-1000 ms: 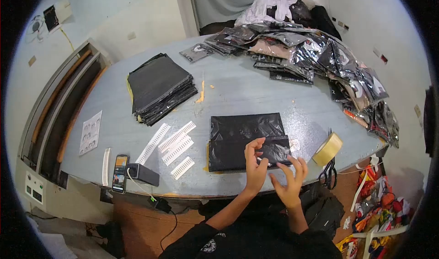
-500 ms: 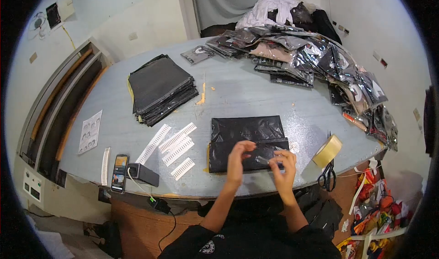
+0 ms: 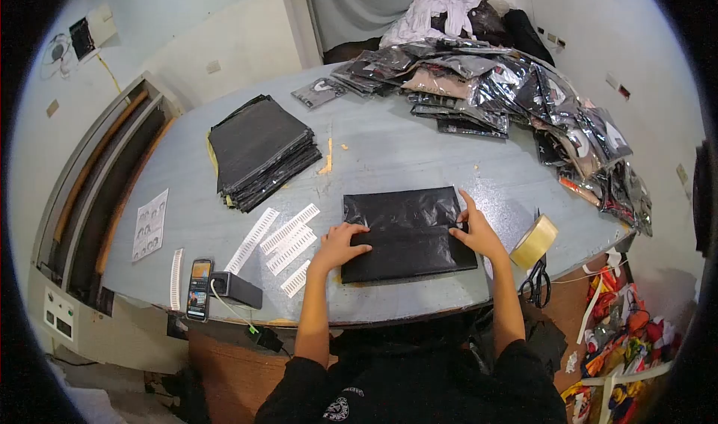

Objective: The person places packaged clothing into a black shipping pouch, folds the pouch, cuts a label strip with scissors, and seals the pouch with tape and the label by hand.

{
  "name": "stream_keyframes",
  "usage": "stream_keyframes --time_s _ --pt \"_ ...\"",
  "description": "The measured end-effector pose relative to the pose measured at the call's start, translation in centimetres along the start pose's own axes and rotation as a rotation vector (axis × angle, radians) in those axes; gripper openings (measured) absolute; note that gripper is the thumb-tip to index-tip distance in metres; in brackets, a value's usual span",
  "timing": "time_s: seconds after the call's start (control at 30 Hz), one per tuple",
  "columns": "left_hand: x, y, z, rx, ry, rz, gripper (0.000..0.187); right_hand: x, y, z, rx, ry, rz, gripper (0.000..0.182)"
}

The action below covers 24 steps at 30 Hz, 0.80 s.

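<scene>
A black plastic package (image 3: 407,237) lies flat near the table's front edge, with a fold line across its middle. On its left edge rests my left hand (image 3: 342,246), fingers apart and nothing held. My right hand (image 3: 477,229) lies at the package's right edge, its thumb and fingers spread on the plastic. A roll of tape (image 3: 534,242) stands to the right of my right hand, and black scissors (image 3: 537,282) lie beside it.
Stacked black bags (image 3: 262,147) sit at the back left. Packaged garments (image 3: 508,95) are heaped at the back right. Label strips (image 3: 290,248), a phone (image 3: 199,289), a black box (image 3: 239,289) and a printed sheet (image 3: 151,224) lie on the left of the table (image 3: 404,155).
Both hands have moved apart from above the package to its left and right edges. The small clear piece between the fingers no longer shows. The view has shifted slightly.
</scene>
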State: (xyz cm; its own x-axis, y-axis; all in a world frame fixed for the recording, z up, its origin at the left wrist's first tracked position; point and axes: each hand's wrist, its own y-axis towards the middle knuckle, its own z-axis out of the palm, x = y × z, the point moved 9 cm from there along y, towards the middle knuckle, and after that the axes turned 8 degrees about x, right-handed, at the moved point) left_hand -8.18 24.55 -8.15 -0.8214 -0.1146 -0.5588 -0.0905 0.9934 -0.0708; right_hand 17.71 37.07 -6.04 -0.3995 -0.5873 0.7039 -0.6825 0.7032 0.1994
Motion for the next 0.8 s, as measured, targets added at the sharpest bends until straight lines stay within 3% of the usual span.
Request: stream_keyframes --time_s 0.1,0.17,0.3,0.4,0.5,0.73,0.8 --pt "1.7 1.3 0.1 0.08 -0.101 0.014 0.037 -1.4 0.1 0.3 0.021 0.087 0.055 0.084" --pt "3.6 1.8 0.4 0.109 -0.265 -0.1 0.033 -2.4 0.1 0.2 -0.013 0.292 0.1 0.082" --pt "4.1 1.4 0.1 0.021 -0.314 -0.129 0.03 -3.9 0.5 0.1 -0.09 0.364 0.042 0.079" --pt "5.0 1.3 -0.1 -0.059 -0.37 -0.17 0.033 -5.3 0.3 -0.2 -0.163 0.421 0.139 0.08" --pt "4.8 0.9 -0.5 -0.207 -0.342 -0.179 0.033 -4.8 0.0 -0.4 -0.2 0.373 0.161 0.08" --pt "4.2 0.2 -0.2 -0.28 -0.327 -0.194 0.029 -3.2 -0.1 -0.5 -0.249 0.138 0.152 0.078" --pt "3.4 -0.3 -0.7 -0.382 -0.313 -0.134 0.028 -2.9 -0.2 -0.2 -0.248 0.088 0.135 0.076"
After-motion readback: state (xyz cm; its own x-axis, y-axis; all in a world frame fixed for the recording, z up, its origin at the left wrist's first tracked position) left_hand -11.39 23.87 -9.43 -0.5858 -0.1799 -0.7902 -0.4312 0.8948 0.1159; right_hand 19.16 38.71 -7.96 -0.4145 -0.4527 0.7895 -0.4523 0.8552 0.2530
